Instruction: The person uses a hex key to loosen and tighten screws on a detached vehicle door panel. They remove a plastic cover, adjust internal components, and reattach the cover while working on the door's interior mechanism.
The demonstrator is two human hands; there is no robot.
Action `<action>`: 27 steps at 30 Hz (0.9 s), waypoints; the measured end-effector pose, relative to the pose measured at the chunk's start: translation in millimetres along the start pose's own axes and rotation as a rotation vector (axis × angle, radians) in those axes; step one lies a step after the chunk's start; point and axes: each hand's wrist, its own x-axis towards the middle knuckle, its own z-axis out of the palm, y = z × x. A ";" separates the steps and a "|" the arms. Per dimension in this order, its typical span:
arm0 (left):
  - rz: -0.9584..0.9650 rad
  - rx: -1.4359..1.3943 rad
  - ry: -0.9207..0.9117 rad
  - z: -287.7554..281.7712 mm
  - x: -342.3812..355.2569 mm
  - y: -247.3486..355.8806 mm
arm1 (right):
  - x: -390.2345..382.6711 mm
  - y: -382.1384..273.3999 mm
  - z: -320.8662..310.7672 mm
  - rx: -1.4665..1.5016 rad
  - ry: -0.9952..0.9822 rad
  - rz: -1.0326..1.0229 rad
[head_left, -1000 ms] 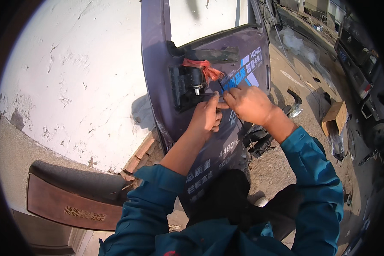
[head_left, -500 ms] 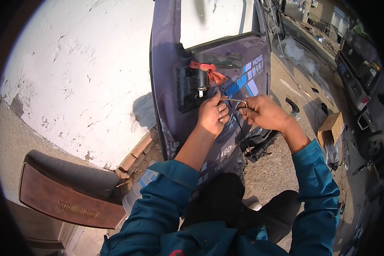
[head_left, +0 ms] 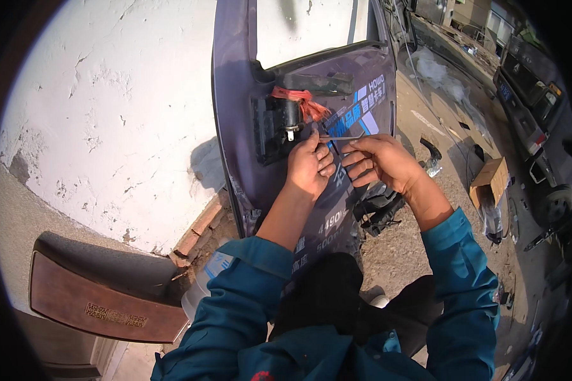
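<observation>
A dark purple vehicle door (head_left: 235,82) stands upright in front of me. In its opening, a black cylinder (head_left: 292,115) with a white tip hangs beside a black panel, with red plastic strips (head_left: 306,103) tied around it. A thin bent metal rod, like a hex key (head_left: 340,138), lies across the gap between my hands. My left hand (head_left: 308,166) is closed at the rod's left end, thumb up and fingers curled, just below the cylinder. My right hand (head_left: 384,164) is at the other end, its fingers loosely bent and apart, close against the rod.
A brown wooden board (head_left: 102,298) lies at lower left beside the white wall (head_left: 108,114). Right of the door are black parts (head_left: 381,206) on the ground and a cardboard box (head_left: 488,181). A dark vehicle part (head_left: 531,108) stands far right.
My right hand's fingers have loosened and spread from their grip around the rod. The rod's bent end now points up instead of down. The view has shifted slightly.
</observation>
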 end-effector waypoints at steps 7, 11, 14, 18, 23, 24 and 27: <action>0.004 0.030 -0.032 0.2 -1.3 0.6 | 10.7 -0.4 9.9 0.201 -0.050 -0.022; 0.002 0.005 -0.037 -0.9 -0.9 -4.9 | 7.5 -11.3 1.6 -0.160 -0.035 -0.086; 0.007 0.001 -0.061 -5.5 -2.7 -5.4 | 0.6 -22.3 0.9 -0.964 -0.088 -0.441; 0.003 0.007 -0.017 -6.1 0.1 -7.0 | -9.6 -12.7 -7.1 -1.745 -0.022 -0.996; 0.005 -0.054 -0.014 -7.8 7.6 -11.0 | -20.4 -4.3 -1.0 -1.290 0.116 -0.647; -0.001 -0.076 -0.006 -6.0 9.6 -12.3 | -19.7 -3.6 -4.6 -0.885 0.015 -0.418; 0.022 -0.074 -0.010 -8.4 7.1 -13.4 | -16.6 6.3 -18.3 0.132 -0.181 0.087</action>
